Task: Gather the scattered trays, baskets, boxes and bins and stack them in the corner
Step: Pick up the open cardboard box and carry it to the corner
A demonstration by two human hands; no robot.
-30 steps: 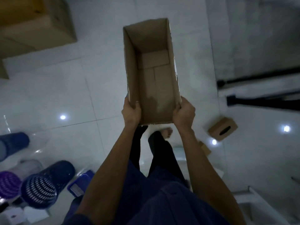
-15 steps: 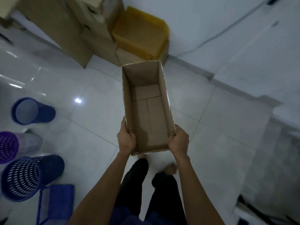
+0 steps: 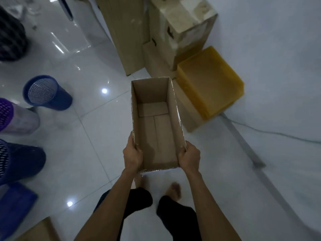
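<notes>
Closer to the yellow bin (image 3: 210,80) now, both hands grip the empty, open-topped cardboard box (image 3: 154,122)

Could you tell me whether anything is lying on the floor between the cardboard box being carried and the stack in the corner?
Nothing visible does. The open cardboard box, held at its near end by the left hand and right hand, already reaches nearly to the yellow bin and the stacked boxes. The baskets lie off to the left.

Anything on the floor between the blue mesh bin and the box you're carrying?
No. In the head view, only bare white tile, with a light reflection, lies between the blue mesh bin and the box that both hands hold.
</notes>
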